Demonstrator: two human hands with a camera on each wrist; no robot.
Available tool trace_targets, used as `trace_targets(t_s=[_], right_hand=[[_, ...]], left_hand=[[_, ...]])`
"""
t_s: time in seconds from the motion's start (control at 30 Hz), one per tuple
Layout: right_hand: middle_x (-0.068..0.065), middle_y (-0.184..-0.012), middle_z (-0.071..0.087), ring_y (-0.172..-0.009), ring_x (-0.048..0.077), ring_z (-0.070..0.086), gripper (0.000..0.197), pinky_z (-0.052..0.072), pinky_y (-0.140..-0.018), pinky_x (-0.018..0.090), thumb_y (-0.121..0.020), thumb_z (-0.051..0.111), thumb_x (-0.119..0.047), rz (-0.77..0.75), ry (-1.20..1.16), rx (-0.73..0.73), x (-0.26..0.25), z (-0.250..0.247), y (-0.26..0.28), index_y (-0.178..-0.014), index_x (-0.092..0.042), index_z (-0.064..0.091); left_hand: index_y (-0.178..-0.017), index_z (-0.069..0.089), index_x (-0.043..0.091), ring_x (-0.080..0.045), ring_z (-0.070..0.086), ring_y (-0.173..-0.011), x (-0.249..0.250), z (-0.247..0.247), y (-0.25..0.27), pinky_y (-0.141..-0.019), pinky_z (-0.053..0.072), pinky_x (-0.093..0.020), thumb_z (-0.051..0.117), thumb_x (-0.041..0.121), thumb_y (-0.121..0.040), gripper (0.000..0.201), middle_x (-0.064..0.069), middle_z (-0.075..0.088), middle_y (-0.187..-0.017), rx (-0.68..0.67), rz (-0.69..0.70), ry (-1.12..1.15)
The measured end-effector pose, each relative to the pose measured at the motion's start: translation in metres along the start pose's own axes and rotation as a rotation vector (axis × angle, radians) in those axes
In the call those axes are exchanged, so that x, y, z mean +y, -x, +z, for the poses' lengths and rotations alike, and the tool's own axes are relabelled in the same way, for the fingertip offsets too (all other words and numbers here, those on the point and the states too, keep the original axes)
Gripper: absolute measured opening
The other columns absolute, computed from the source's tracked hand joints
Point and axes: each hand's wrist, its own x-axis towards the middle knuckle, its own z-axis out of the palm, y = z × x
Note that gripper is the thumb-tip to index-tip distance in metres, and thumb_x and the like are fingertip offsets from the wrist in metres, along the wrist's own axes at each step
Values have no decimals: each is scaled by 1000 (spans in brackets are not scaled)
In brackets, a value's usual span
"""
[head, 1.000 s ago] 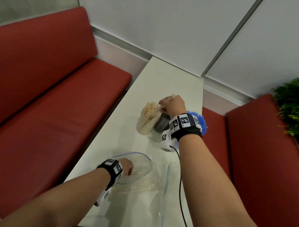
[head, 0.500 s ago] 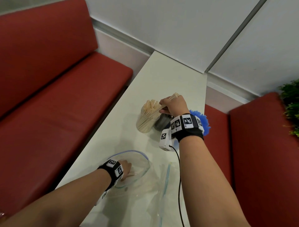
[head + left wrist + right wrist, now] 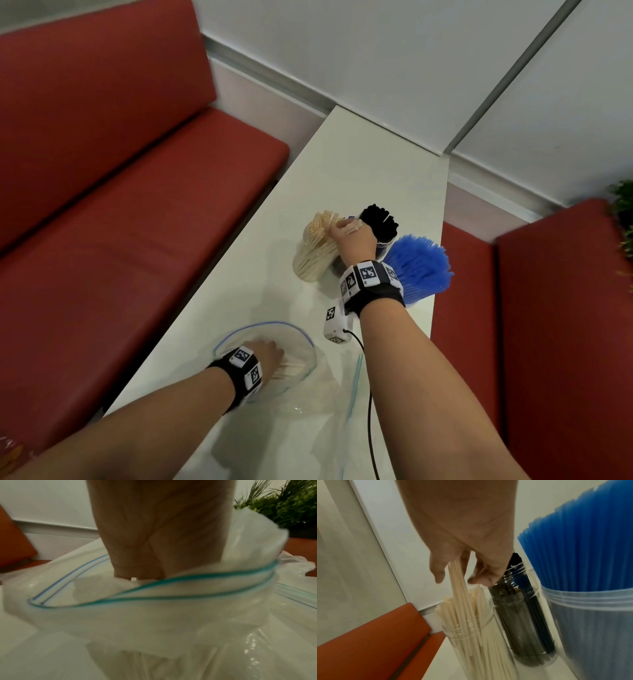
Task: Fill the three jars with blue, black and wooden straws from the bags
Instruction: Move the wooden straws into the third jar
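Lowering a few wooden straws (image 3: 456, 580) into the wooden-straw jar (image 3: 471, 642) — pinched between thumb and fingers of the right hand (image 3: 351, 240), tips already down among the packed ones. Standing just right of that hand, touching side by side: the black-straw jar (image 3: 522, 622), full, and beyond it the blue-straw jar (image 3: 590, 622), straws fanned wide above the rim. Judged nearly finished: blue and black look done, wooden close to full. Remaining — a thin bundle of wooden straws (image 3: 291, 370) inside the open zip bag (image 3: 301, 346), with the left hand (image 3: 269, 356) reaching in on top of them; grip there hidden by plastic and blur, so cannot tell whether closed on any. Lying flat right of the left hand, a second bag (image 3: 356, 380), seemingly emptied. Narrow table (image 3: 359, 164): blue jar close to the right edge, bag close to the left edge, free surface only beyond the jars toward the wall; red bench (image 3: 137, 205) below on the left
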Motion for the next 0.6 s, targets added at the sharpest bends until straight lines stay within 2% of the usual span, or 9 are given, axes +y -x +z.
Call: trace_targets(t_s=[0.1,0.17,0.23,0.3,0.37,0.4,0.47,0.53,0.6], right_hand=[[9,-115,58,-96,21,58,37,48,-84,35,-91,73,-28,-235,-46,220,-4,2,5,-123,-13,60],[10,-126,53,-108,21,55,41,46,-93,34,-96,65,-25,-373,-54,278,-6,7,11,-134,-13,54],[14,-144,47,-132,23,45,49,36,-109,30,-101,58,-21,-472,32,219,-1,16,14,-147,-10,45],[19,-161,31,-152,31,23,57,18,-124,35,-106,50,-22,-485,220,74,9,26,16,-157,-4,31],[19,-169,12,-158,35,0,66,0,-128,40,-109,44,-28,-414,452,-87,20,36,15,-162,-3,15],[18,-170,5,-158,35,-5,69,-5,-127,41,-109,43,-31,-398,578,-132,25,39,14,-162,-4,10],[18,-171,-1,-158,34,-9,74,-9,-126,43,-108,43,-34,-410,747,-185,26,39,12,-163,-4,4],[19,-171,-5,-157,36,-10,75,-8,-126,45,-108,44,-33,-416,756,-213,21,37,10,-162,-4,1],[20,-170,-7,-157,39,-11,73,-6,-127,46,-109,42,-33,-434,733,-152,19,35,9,-162,-3,1]], left_hand=[[-134,46,10,-33,50,-122,-11,-6,-6,-103,41,-42,49,19,-96,39,-13,49,-133,-37,47,31],[-134,48,8,-34,50,-124,-15,-10,-8,-105,39,-41,45,17,-98,38,-15,50,-135,-42,53,52],[-133,47,7,-34,51,-121,-15,-13,-7,-103,40,-41,46,19,-97,38,-16,51,-133,-29,26,84],[-131,43,9,-34,51,-116,-12,-11,-2,-97,45,-43,50,19,-92,42,-15,51,-129,-8,-3,66],[-133,38,10,-33,48,-115,-5,-5,2,-90,47,-44,55,20,-86,51,-14,46,-128,15,-58,53],[-135,35,11,-32,46,-115,-1,-1,4,-88,49,-44,56,21,-84,56,-14,42,-129,27,-85,37],[-141,28,14,-33,41,-119,8,2,5,-84,50,-46,57,24,-83,65,-14,37,-134,24,-127,-9],[-147,20,18,-34,35,-125,14,3,7,-86,48,-48,60,29,-82,77,-13,32,-139,-19,-146,-23],[-149,16,20,-33,34,-127,16,2,7,-88,46,-48,65,31,-77,87,-12,31,-140,-31,-133,-40]])
